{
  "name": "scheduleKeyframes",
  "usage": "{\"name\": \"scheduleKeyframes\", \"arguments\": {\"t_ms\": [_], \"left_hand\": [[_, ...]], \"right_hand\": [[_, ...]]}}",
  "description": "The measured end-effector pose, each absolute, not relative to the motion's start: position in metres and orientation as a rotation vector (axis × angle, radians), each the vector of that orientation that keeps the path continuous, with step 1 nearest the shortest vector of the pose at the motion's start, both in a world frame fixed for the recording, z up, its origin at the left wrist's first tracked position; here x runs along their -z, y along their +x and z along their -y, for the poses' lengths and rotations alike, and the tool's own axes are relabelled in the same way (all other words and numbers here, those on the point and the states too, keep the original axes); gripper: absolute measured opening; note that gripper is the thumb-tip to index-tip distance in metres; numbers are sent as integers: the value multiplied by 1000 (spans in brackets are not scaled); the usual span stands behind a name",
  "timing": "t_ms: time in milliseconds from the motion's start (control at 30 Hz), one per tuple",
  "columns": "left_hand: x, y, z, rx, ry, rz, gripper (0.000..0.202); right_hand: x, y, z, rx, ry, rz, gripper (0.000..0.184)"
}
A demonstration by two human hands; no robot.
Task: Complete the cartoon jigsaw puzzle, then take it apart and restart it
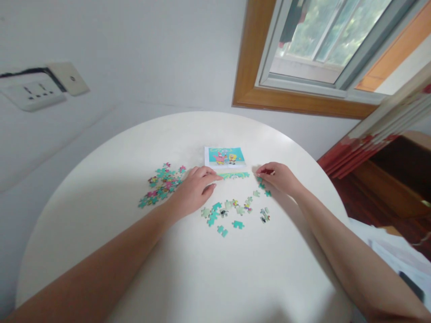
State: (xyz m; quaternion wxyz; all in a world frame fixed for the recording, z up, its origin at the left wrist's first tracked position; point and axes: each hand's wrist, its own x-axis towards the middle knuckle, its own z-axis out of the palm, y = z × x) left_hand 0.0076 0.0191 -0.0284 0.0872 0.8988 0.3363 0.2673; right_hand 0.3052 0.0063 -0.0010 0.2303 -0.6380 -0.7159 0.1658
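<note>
My left hand [198,187] lies on the table with its fingers stretched out. Its index fingertip touches the left end of a joined strip of jigsaw pieces [235,175]. Just beyond the strip is a picture card [225,157] showing a pink starfish and a yellow sponge character. My right hand [276,176] is pinched at the right of the strip, on a small puzzle piece mostly hidden by the fingertips. Loose teal pieces [268,194] lie just below this hand. A heap of mixed pieces [164,185] sits left of my left hand.
More loose pieces [238,224] are scattered on the near side of the strip. The round white table [202,278] meets a wall with a socket [37,92] and a wood-framed window [256,96]. Papers [397,251] and a red-and-white curtain [363,139] are at the right.
</note>
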Motion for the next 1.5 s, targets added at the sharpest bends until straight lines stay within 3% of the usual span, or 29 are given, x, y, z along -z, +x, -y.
{"name": "scheduleKeyframes", "arguments": {"t_ms": [167, 300, 400, 1067, 1500], "left_hand": [[28, 8, -18, -799, 2655, -1000, 31], [30, 8, -18, -805, 2646, -1016, 34], [30, 8, -18, -815, 2646, -1018, 33], [28, 9, -16, -809, 2680, -1020, 28], [30, 10, -16, -824, 2648, -1036, 28]], "right_hand": [[-21, 291, 10, -264, -1636, 2089, 17], [-40, 263, 40, -820, -1206, 2437, 18], [-42, 248, 55, -990, -1050, 2608, 19], [-23, 212, 72, -541, -976, 2677, 11], [-26, 214, 69, -677, -938, 2611, 22]]}}
